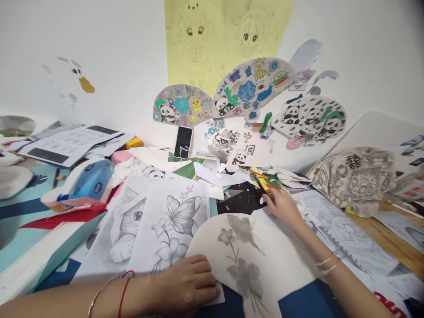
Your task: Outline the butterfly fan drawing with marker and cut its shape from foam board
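A cream fan-shaped card [285,260] painted with a grey butterfly and flowers lies in front of me. My left hand [187,282] rests by its left edge with the fingers curled in; the thumb and anything under the palm are hidden. To the left is a printed sheet [175,225] with a shaded butterfly and flowers. Beyond the fan, my right hand [280,203] is closed on a slim dark pen-like stick [260,182], whose kind I cannot make out. Just past its tip, a yellow item [263,181] lies in clutter, over a black spattered sheet [241,198].
Behind stand a phone [183,142] and several decorated fans [251,88] against the wall. A blue tissue pack [96,179] and paper stacks [66,141] crowd the left. A cat drawing [126,229], another drawing [351,229] and a brown patterned fan [359,179] lie around.
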`<control>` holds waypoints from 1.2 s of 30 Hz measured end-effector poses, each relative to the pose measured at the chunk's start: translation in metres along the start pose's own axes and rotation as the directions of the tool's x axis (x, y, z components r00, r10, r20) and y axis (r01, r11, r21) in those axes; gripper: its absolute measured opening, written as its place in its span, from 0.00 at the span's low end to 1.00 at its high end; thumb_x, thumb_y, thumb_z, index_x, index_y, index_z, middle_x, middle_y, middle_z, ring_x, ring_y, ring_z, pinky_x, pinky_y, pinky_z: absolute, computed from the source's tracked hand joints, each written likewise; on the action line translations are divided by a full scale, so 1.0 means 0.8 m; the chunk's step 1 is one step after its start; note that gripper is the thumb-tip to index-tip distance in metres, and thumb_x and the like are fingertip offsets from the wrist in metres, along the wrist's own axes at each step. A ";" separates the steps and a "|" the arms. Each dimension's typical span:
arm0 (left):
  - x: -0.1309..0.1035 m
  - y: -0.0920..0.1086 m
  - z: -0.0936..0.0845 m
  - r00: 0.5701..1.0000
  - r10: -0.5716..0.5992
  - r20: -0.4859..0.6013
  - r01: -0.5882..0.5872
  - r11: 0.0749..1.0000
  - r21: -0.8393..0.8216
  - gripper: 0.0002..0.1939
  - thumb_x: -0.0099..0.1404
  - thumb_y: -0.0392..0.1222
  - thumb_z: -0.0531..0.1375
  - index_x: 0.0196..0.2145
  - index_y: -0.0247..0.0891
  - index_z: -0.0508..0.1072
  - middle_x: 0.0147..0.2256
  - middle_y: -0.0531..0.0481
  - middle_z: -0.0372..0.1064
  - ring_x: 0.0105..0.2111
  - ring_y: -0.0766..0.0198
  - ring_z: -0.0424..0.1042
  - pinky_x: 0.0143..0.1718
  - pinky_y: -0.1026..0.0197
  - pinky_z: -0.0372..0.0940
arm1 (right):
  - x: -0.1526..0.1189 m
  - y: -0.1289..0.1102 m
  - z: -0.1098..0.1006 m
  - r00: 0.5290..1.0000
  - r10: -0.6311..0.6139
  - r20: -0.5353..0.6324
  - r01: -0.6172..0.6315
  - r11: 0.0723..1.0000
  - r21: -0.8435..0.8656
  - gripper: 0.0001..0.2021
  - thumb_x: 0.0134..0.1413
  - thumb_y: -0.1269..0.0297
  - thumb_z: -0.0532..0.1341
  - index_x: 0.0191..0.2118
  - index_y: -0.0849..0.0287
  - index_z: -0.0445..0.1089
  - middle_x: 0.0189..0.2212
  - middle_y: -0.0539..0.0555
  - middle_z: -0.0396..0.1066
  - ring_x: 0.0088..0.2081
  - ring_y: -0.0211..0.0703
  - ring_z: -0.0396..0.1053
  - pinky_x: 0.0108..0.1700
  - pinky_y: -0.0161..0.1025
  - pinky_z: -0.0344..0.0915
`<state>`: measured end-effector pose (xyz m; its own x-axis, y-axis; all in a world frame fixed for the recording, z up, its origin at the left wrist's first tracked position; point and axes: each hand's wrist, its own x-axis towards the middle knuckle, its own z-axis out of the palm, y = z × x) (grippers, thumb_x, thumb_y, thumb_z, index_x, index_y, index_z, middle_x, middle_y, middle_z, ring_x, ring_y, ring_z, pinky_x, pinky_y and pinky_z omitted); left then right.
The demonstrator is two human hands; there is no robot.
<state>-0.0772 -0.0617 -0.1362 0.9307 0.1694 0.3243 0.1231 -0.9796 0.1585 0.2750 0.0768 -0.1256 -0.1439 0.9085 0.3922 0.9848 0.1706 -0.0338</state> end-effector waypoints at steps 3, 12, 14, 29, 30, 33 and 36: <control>0.000 0.000 -0.002 1.000 -0.004 0.014 0.004 1.000 0.004 0.11 0.59 0.31 0.55 0.41 0.32 0.67 0.34 0.47 0.69 0.33 0.60 0.61 0.39 0.56 0.60 | -0.010 -0.006 -0.004 0.987 0.160 0.030 -0.162 0.980 0.114 0.12 0.59 0.57 0.50 0.40 0.59 0.63 0.24 0.52 0.70 0.28 0.45 0.65 0.29 0.36 0.52; -0.002 -0.002 0.001 1.000 -0.002 0.020 0.002 1.000 0.015 0.11 0.58 0.31 0.55 0.41 0.33 0.67 0.33 0.47 0.69 0.32 0.60 0.61 0.40 0.56 0.60 | -0.012 -0.007 -0.008 0.959 0.282 -0.008 -0.279 0.953 0.114 0.13 0.58 0.58 0.48 0.37 0.54 0.68 0.22 0.50 0.68 0.23 0.41 0.62 0.27 0.35 0.50; -0.002 -0.002 0.002 1.000 -0.009 0.027 0.009 1.000 0.015 0.10 0.59 0.31 0.55 0.40 0.34 0.67 0.33 0.47 0.69 0.31 0.60 0.61 0.39 0.56 0.59 | -0.011 -0.004 -0.010 0.958 0.287 0.013 -0.285 0.944 0.168 0.15 0.59 0.59 0.47 0.42 0.52 0.69 0.27 0.51 0.70 0.26 0.42 0.64 0.29 0.35 0.52; -0.001 -0.005 0.001 0.999 0.006 0.035 -0.006 1.000 -0.002 0.10 0.58 0.32 0.57 0.40 0.32 0.68 0.30 0.48 0.67 0.30 0.61 0.60 0.40 0.55 0.60 | -0.039 -0.062 0.023 0.924 0.082 0.373 -0.382 0.220 0.898 0.19 0.46 0.53 0.66 0.22 0.57 0.55 0.13 0.46 0.63 0.17 0.33 0.57 0.21 0.31 0.51; 0.000 -0.005 0.000 0.999 0.005 0.035 -0.005 1.000 -0.005 0.10 0.58 0.32 0.56 0.40 0.32 0.68 0.30 0.48 0.67 0.30 0.61 0.60 0.40 0.55 0.60 | -0.041 -0.063 0.027 0.923 0.126 0.364 -0.384 0.199 0.902 0.21 0.46 0.53 0.65 0.21 0.57 0.53 0.11 0.44 0.60 0.15 0.31 0.54 0.20 0.31 0.47; 0.001 -0.005 0.000 1.000 0.001 0.014 -0.001 1.000 -0.005 0.07 0.62 0.32 0.54 0.39 0.32 0.69 0.29 0.48 0.66 0.29 0.61 0.60 0.40 0.55 0.60 | -0.046 -0.066 0.034 0.913 0.230 0.338 -0.378 0.160 0.912 0.23 0.47 0.54 0.65 0.19 0.58 0.50 0.10 0.42 0.54 0.15 0.29 0.49 0.20 0.31 0.42; 0.001 -0.006 0.000 1.000 0.018 0.000 -0.018 1.000 -0.001 0.08 0.66 0.32 0.50 0.37 0.32 0.69 0.27 0.48 0.65 0.28 0.61 0.61 0.41 0.55 0.61 | -0.048 -0.067 0.033 0.909 0.261 0.326 -0.376 0.174 0.910 0.21 0.50 0.53 0.63 0.20 0.58 0.52 0.09 0.42 0.53 0.15 0.30 0.48 0.20 0.31 0.43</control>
<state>-0.0772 -0.0567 -0.1364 0.9328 0.1521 0.3266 0.1063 -0.9824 0.1539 0.2249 0.0426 -0.1633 0.0942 0.9944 0.0480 0.1362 0.0349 -0.9901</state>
